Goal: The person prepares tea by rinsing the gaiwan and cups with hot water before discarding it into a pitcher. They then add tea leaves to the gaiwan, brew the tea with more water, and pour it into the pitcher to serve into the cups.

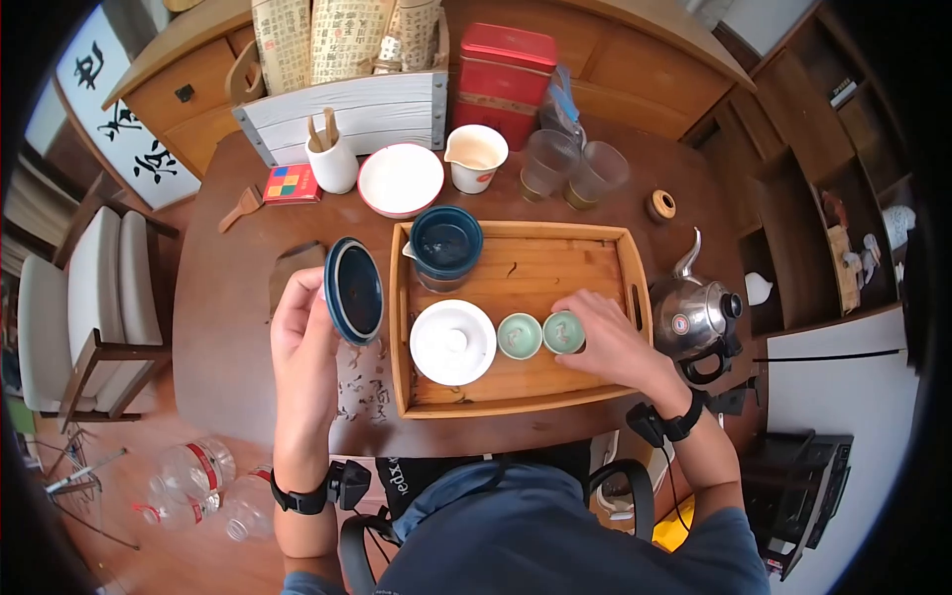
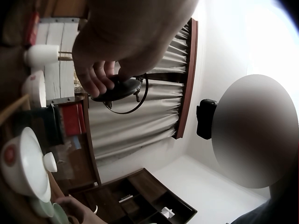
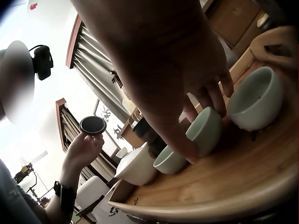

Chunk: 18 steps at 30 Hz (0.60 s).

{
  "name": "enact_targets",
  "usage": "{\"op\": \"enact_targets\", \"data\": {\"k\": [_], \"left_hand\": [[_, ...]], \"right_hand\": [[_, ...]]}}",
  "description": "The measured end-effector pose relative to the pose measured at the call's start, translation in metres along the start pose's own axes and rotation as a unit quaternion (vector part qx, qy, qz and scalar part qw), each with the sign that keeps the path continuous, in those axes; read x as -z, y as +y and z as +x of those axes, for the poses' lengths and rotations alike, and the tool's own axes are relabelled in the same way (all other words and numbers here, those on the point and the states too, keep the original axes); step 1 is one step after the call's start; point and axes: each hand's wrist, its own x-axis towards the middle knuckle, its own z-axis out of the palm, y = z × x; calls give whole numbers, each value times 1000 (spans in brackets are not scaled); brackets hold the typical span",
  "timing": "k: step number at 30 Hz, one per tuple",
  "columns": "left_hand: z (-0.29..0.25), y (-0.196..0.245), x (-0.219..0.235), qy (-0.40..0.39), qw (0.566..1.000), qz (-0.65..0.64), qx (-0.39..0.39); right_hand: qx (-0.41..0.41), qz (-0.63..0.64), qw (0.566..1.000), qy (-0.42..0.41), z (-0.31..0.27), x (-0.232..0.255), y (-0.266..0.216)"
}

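My left hand (image 1: 300, 332) holds up a round dark blue lid (image 1: 354, 291) by its edge, tilted nearly upright left of the wooden tray (image 1: 516, 405). In the right wrist view, the thumb and fingers of my right hand (image 3: 173, 79) pinch the middle green cup (image 3: 206, 133), with one green cup (image 3: 169, 161) beside it and another (image 3: 257, 100) farther right. From the head view two green cups show, and my right hand (image 1: 617, 342) covers the area beyond them. A white lidded bowl (image 1: 453, 342) and a dark blue spouted cup (image 1: 446, 241) stand on the tray's left side.
Behind the tray stand a white pitcher (image 1: 476, 159), a white dish (image 1: 401, 179), a red tin (image 1: 504, 84) and two clear glasses. A steel kettle (image 1: 694, 315) is right of the tray, near my right forearm. A small wooden-topped jar (image 1: 660, 206) stands behind the kettle.
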Motion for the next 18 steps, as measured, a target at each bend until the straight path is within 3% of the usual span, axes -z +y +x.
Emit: {"op": "enact_targets", "data": {"k": [4,7,14,18], "left_hand": [[1,-1,-8,18,1000,18,-4],[0,3,-15,30,999,26,5],[1,-5,-6,-10,1000,21,21],[1,-6,-8,-16,999,24,21]], "right_hand": [[-21,-10,999,-22,-6,5,-1],[-18,-31,999,41,-26,17,9],[-94,-22,995,20,-58,23,25],[-88,-2,994,58,-56,12,29]]}}
